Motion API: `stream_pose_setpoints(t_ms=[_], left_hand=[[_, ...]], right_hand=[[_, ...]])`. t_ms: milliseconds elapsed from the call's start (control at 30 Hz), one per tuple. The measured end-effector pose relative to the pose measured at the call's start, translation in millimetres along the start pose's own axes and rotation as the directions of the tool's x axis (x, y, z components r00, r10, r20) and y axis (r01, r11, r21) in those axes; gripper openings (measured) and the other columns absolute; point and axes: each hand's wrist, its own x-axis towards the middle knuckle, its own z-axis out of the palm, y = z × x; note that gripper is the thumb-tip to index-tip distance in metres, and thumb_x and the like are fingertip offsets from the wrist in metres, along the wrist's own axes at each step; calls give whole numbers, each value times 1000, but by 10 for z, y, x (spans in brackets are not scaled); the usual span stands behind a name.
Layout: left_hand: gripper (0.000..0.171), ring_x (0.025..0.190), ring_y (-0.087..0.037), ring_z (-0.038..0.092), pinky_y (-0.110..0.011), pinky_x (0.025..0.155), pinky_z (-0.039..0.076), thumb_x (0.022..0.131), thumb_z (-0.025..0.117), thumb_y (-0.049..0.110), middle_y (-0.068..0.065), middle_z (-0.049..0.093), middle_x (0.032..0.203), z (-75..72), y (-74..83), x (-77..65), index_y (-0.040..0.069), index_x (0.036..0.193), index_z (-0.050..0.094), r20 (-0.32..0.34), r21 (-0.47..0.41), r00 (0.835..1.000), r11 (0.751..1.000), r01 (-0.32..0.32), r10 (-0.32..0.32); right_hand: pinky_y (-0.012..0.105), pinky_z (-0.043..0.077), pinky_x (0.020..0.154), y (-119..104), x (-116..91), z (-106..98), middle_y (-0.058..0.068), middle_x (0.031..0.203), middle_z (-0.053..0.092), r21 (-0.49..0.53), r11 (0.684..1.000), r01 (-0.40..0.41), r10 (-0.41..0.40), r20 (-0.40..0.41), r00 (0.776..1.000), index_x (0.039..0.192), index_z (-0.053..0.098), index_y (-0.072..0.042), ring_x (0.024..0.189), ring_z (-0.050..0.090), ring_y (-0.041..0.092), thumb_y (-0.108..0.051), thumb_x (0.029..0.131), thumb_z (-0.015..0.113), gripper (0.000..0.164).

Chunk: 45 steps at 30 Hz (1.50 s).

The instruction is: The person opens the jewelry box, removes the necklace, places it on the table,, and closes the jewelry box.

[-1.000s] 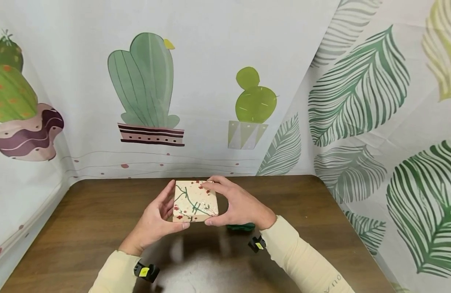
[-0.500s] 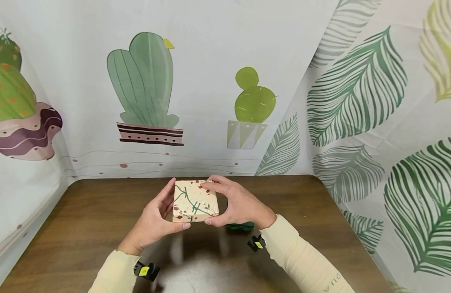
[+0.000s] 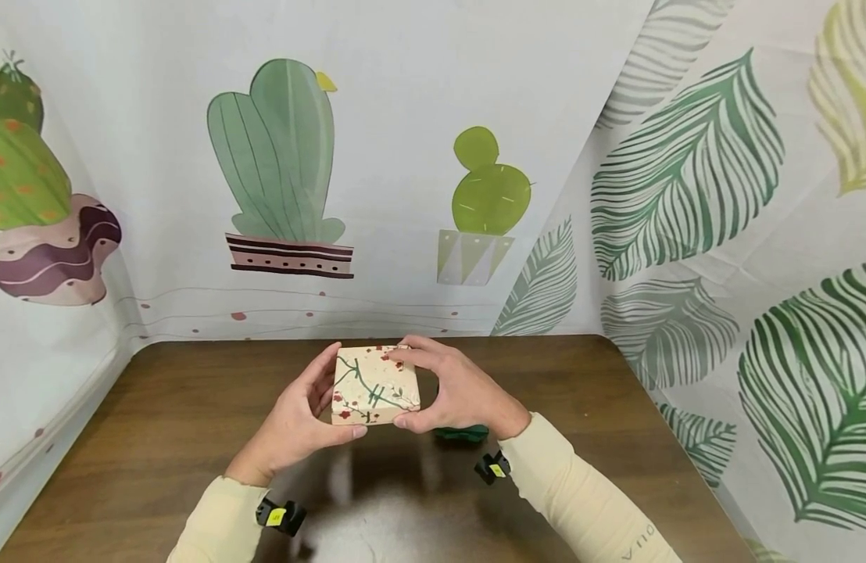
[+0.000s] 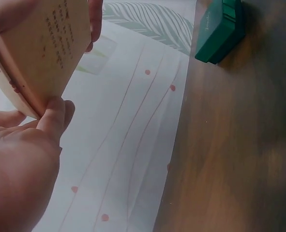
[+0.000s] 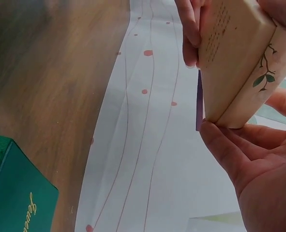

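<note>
A cream square box (image 3: 373, 383) with printed green branches and red blossoms is held up over the table between both hands. At its left side my left hand (image 3: 292, 422) grips it, thumb along the near lower edge. My right hand (image 3: 468, 391) grips the right side, with a finger across the top and the thumb at the near corner. Small dark lettering marks the underside of the box (image 4: 51, 53) in the left wrist view. A seam runs along the side of the box (image 5: 244, 63) in the right wrist view.
A dark green case (image 3: 463, 434) lies on the brown wooden table (image 3: 194, 407), partly hidden behind my right hand; gold script shows on the case (image 5: 26, 193) in the right wrist view. White cloth (image 3: 398, 117) printed with cacti and leaves hangs behind the table.
</note>
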Motion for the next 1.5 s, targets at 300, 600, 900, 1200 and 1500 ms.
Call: stream_pose_setpoints(t_ms=[300,600,900,1200,1500], left_hand=[[116,127,4,55,-8,107,42,75,91,1,-25,44,156,-3,14,6,6,165,18,4,17,1000,1000,-1,1],[116,126,3,56,-7,105,43,73,92,0,-26,46,154,-9,13,-45,5,164,20,-16,17,1000,1000,-3,4],[118,128,3,54,-7,106,42,72,93,2,-23,44,157,-12,25,-31,9,165,20,-14,22,1000,1000,8,-7],[117,128,2,55,-9,106,44,72,92,-1,-21,44,157,-15,37,-23,7,164,21,-18,2,1000,1000,0,0],[116,127,3,55,-8,106,43,74,91,1,-23,43,157,-8,48,-12,5,165,19,1,7,1000,1000,-14,14]], right_hand=[[30,54,98,0,-2,5,-6,133,57,30,999,22,-21,-16,1000,134,66,-20,115,58,10,-37,71,92,71],[27,54,98,6,8,51,-1,131,58,47,994,97,-95,-45,994,132,66,-17,113,59,11,-34,70,94,70],[31,54,100,1,9,48,-2,131,59,61,995,77,-73,-59,996,132,66,-18,115,58,12,-33,70,93,70],[34,54,100,14,7,42,2,133,59,133,988,84,-74,-79,994,136,63,-19,117,57,14,-28,72,93,71],[29,56,101,-9,-14,38,4,138,53,213,977,20,-8,-56,998,139,60,-19,122,54,16,-22,72,94,74]])
